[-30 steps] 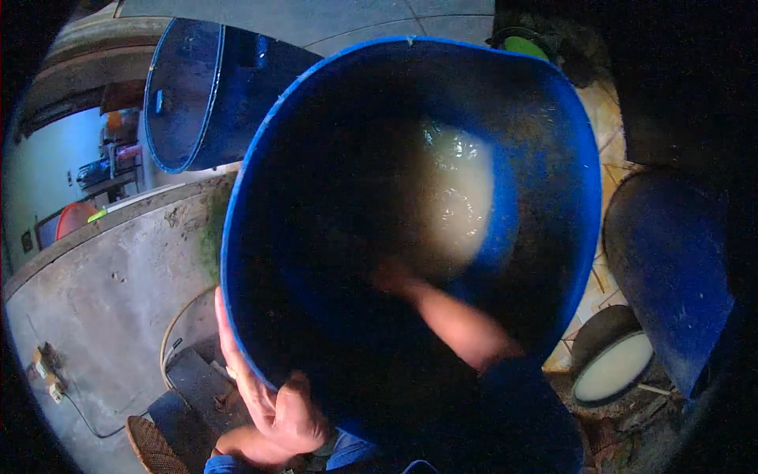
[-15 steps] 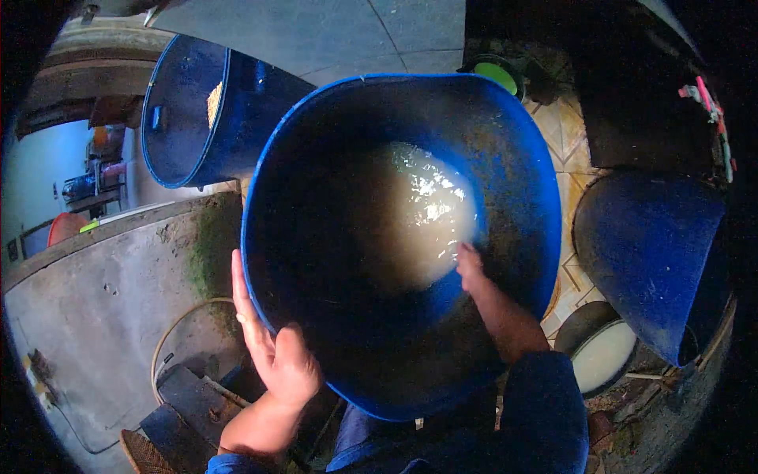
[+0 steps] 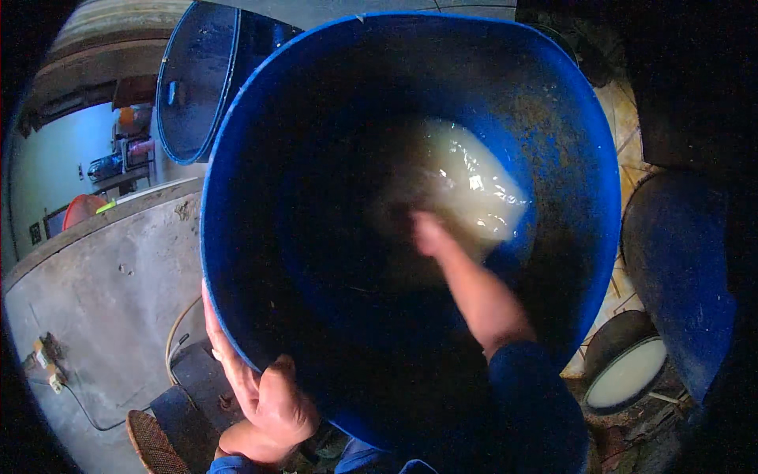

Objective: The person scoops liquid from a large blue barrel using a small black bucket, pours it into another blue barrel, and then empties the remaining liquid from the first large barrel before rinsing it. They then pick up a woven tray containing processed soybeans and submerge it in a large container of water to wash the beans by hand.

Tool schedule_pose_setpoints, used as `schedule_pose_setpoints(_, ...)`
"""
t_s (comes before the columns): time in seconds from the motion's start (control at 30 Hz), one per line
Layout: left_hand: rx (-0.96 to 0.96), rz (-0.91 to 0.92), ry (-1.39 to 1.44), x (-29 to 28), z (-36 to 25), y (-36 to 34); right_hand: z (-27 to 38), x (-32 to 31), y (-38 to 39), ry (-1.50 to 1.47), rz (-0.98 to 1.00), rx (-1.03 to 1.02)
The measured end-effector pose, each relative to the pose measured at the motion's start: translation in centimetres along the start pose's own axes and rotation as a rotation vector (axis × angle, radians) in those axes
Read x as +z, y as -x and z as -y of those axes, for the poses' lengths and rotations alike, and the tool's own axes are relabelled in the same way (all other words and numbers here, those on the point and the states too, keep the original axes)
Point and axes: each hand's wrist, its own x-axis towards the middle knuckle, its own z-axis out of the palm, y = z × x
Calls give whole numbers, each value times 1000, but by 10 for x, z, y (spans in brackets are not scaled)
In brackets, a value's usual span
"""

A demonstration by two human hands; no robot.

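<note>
1. One large blue barrel point(image 3: 553, 158), mouth tilted toward the person, cloudy water point(image 3: 466, 189) pooled deep inside.
2. Right hand point(image 3: 426, 233) reaches into the water; blurred, grip unreadable.
3. Left hand point(image 3: 264, 403) clamps the near-left rim, nearer.
4. Second blue barrel point(image 3: 189, 87) behind left; concrete floor point(image 3: 95, 284).

Daylight is cast from upper left of the blue barrel point(image 3: 410, 229); the concrete floor point(image 3: 103, 300) beside it is evenly lit. The barrel's inside is left in deep shadow, w/ glare seen on the milky water point(image 3: 466, 189) at its bottom. The right hand point(image 3: 426, 233) near that water is motion-blurred. Right of the barrel, the scene is nearly black. Strong fisheye bending & dark vignetting are noted at the edges.
</note>
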Motion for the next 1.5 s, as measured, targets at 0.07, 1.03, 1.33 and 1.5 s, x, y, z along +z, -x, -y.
schedule_pose_setpoints(0.07, 17, 27, 68, -2, 2, -1, -13, 92, 31, 266, 79, -8)
schedule_pose_setpoints(1.03, -103, 220, 339, 52, 30, 2, 101, 214, 524, 1330, -423, -678)
schedule_pose_setpoints(1.33, -784, 652, 910, 33, 261, -92, 160, 151, 556, 1252, -489, -839)
schedule_pose_setpoints(1.5, -772, 390, 655, 43, 279, -93, 161, 140, 558, 1196, -482, -907)
